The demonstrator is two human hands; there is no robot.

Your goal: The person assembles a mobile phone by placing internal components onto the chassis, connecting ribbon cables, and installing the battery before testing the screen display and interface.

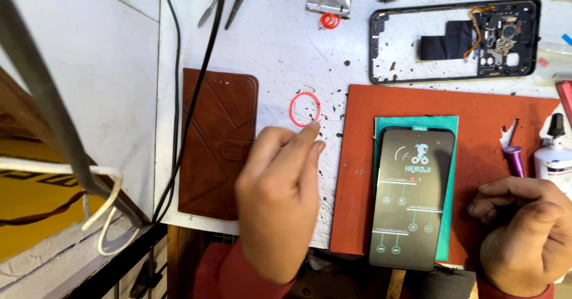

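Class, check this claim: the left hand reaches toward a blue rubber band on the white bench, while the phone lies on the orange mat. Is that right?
Not quite. In the head view the rubber band near the left hand is red, not blue. The phone does lie on the orange mat.

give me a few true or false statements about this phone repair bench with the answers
1. The left hand reaches toward a red rubber band. True.
2. The phone lies on the white table directly. False: it lies on a teal sheet on the orange mat.
3. The brown wallet case lies left of the left hand. True.
4. The right hand holds the purple tool. False: it rests on the mat, holding nothing.
5. The empty phone frame lies on the mat. False: it lies beyond it.
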